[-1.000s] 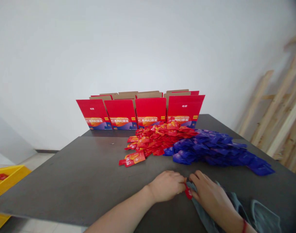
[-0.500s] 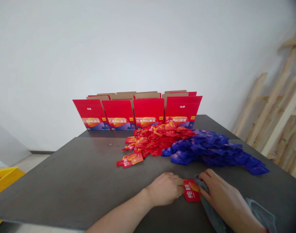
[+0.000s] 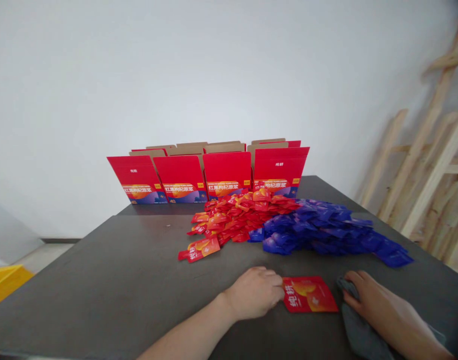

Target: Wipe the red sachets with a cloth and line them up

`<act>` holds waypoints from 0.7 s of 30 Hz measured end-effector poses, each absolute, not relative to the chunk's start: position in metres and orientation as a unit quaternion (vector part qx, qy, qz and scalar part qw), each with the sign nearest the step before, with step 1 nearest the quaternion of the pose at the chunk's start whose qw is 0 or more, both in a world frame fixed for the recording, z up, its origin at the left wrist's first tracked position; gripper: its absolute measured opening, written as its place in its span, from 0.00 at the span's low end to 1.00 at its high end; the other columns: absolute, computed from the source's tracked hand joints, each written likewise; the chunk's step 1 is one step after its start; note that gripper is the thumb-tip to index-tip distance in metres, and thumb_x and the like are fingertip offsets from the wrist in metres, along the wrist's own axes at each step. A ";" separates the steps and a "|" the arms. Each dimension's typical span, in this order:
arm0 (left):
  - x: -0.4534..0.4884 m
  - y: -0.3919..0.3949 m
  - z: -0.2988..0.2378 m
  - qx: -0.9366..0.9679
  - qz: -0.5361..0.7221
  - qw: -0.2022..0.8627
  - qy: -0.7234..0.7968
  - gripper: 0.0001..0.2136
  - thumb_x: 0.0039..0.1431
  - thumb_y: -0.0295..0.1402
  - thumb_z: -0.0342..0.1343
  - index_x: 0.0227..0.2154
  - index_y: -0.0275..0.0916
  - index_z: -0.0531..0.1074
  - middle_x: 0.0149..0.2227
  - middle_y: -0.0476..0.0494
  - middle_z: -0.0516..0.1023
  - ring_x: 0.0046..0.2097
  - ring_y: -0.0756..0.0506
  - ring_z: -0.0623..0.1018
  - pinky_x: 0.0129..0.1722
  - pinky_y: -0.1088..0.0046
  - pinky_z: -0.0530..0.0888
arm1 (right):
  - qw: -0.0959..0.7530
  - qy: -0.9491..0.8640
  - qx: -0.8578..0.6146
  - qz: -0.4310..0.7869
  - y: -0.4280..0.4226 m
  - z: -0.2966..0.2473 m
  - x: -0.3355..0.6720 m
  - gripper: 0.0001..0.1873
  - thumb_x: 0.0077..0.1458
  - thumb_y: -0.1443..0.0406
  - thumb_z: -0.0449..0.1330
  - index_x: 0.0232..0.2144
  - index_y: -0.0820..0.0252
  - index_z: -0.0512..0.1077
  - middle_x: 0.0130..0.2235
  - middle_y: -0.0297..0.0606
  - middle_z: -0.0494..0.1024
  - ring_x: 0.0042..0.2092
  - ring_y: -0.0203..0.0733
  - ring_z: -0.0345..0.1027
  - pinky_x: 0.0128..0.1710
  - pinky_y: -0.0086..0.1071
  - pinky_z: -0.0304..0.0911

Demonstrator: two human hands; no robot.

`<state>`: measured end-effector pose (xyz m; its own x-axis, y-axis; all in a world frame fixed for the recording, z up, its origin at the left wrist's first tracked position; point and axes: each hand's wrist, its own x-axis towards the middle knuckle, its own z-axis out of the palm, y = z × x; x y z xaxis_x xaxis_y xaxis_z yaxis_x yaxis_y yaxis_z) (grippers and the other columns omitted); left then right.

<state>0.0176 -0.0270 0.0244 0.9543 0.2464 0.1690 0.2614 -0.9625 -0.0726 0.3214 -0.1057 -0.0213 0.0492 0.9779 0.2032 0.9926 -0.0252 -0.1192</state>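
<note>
A red pouch (image 3: 312, 294) with orange fruit print and white lettering lies flat on the dark table. My left hand (image 3: 254, 292) is closed on the pouch's left end, its fingertips hiding that end. Just beyond the pouch's right edge, my right hand (image 3: 381, 305) grips a grey-green cloth (image 3: 358, 327) that hangs down onto the tabletop. Behind my hands lies a heap of red pouches (image 3: 236, 215), and touching its right side is a heap of blue pouches (image 3: 322, 227). One red pouch (image 3: 199, 249) lies at the near left of the red heap.
Several open red cartons (image 3: 181, 175) stand in rows along the back of the dark table (image 3: 101, 280). A yellow bin (image 3: 7, 285) is at the left, below table level. Wooden frames (image 3: 420, 175) lean on the wall at the right.
My right hand and the cloth have slid right along the pouch and off its right edge, uncovering its printed face. My left hand keeps its hold on the left end.
</note>
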 end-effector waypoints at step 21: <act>0.015 -0.021 0.022 -0.895 -0.258 -0.244 -0.269 0.05 0.62 0.26 0.46 0.38 0.39 0.66 0.40 0.48 0.76 0.41 0.50 0.74 0.41 0.77 0.67 | 0.171 -0.725 -0.664 -0.061 -0.065 -0.055 0.376 0.16 0.49 0.52 0.58 0.37 0.52 0.77 0.39 0.45 0.77 0.36 0.47 0.74 0.37 0.39 0.68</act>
